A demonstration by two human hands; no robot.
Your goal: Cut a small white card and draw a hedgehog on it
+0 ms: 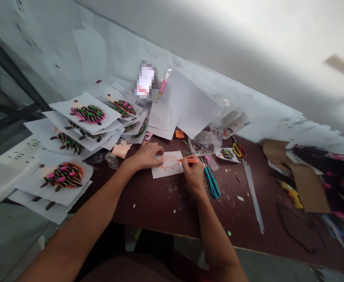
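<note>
A small sheet of white paper (157, 172) lies on the dark red table, bearing an orange outline of an animal (170, 159) with short legs and a marked back. My right hand (193, 174) is closed around an orange marker (193, 160), its tip at the drawing's right end. At the sheet's left edge rests my left hand (147, 155), thumb and forefinger apart, steadying the paper. Teal-handled scissors (212, 182) lie just right of my right hand. A finished hedgehog picture (227, 154) on a small card sits farther right.
Stacked sheets with hedgehog pictures (88, 111) crowd the left. Behind are blank sheets (197, 107), a blurred phone (145, 80) and plastic bags (208, 141). Rightward lie red-yellow scissors (238, 150), clear glue sticks (253, 197), a yellow glue gun (292, 194) and brown cardboard (311, 188).
</note>
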